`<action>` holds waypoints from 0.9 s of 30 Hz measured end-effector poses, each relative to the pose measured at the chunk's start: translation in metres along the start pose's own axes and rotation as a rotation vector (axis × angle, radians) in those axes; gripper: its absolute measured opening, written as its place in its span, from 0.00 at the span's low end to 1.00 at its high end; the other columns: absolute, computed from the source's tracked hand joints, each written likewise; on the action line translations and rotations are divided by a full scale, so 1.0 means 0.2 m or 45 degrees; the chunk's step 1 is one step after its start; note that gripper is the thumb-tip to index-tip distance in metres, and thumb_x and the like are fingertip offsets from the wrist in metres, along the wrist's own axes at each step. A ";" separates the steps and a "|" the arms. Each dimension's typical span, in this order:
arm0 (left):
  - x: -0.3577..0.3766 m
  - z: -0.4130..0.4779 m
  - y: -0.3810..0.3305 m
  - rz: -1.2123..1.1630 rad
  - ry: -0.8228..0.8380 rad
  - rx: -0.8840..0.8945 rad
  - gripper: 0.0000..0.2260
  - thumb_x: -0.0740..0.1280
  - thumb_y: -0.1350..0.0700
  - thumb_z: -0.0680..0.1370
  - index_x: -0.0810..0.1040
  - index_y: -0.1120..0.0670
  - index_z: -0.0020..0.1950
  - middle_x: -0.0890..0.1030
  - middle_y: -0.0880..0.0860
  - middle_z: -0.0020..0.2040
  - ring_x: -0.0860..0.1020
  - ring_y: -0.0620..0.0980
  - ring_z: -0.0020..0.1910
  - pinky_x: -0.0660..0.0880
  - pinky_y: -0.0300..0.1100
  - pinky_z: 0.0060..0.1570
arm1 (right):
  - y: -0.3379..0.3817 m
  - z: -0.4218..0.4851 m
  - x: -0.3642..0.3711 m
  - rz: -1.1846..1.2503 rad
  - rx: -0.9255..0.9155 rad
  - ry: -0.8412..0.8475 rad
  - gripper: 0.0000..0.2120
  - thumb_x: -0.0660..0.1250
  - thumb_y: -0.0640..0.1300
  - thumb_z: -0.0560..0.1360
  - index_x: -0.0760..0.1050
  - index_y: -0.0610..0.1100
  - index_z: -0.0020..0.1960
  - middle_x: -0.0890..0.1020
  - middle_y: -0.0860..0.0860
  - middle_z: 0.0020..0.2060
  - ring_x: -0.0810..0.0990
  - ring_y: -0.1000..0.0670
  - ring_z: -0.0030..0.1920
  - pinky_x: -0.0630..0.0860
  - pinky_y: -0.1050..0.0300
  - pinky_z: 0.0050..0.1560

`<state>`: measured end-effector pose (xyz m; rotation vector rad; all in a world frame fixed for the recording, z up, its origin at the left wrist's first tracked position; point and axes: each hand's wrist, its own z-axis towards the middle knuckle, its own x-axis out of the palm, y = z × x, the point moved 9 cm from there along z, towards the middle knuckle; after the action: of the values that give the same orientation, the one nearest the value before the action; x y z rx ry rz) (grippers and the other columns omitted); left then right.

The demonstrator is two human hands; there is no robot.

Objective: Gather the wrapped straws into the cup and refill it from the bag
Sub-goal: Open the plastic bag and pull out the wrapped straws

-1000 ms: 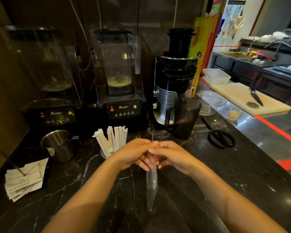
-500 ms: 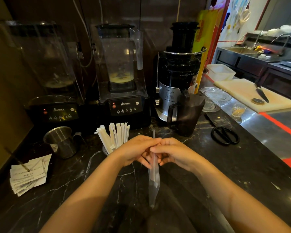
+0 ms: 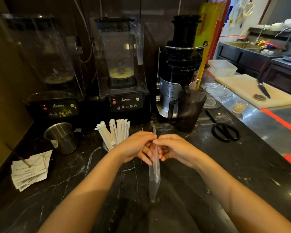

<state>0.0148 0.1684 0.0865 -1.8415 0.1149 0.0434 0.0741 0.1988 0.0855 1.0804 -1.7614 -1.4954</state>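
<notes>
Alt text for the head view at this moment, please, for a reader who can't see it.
Both hands, left hand and right hand, pinch a thin clear plastic bag hanging above a dark marble counter. Behind the left hand, wrapped straws stand in a cup, before two blenders and a juicer.

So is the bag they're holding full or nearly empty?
Nearly empty. The clear bag hangs flat and thin from the left hand and right hand; only a straw or so shows inside.
</notes>
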 end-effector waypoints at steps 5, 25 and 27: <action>-0.01 -0.01 0.00 0.006 0.016 0.012 0.14 0.56 0.50 0.79 0.75 0.56 0.41 0.79 0.56 0.36 0.80 0.51 0.34 0.80 0.39 0.31 | 0.01 -0.01 0.01 -0.019 0.000 0.044 0.14 0.58 0.43 0.78 0.73 0.44 0.35 0.75 0.49 0.32 0.75 0.54 0.33 0.73 0.62 0.37; -0.01 0.00 0.00 0.042 -0.024 0.068 0.10 0.57 0.52 0.79 0.73 0.56 0.43 0.80 0.51 0.33 0.78 0.45 0.30 0.78 0.35 0.32 | 0.00 0.00 0.00 -0.065 -0.087 -0.124 0.13 0.54 0.41 0.79 0.72 0.44 0.39 0.74 0.47 0.32 0.74 0.51 0.33 0.73 0.62 0.36; -0.01 0.00 0.00 0.020 -0.029 0.075 0.11 0.55 0.54 0.79 0.73 0.56 0.43 0.79 0.52 0.34 0.78 0.47 0.32 0.77 0.35 0.33 | 0.01 0.00 0.00 -0.044 -0.090 -0.131 0.13 0.55 0.41 0.79 0.72 0.44 0.37 0.74 0.48 0.31 0.74 0.52 0.33 0.73 0.62 0.35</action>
<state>0.0130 0.1681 0.0873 -1.7808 0.1133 0.0711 0.0737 0.1989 0.0868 1.0197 -1.7529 -1.6481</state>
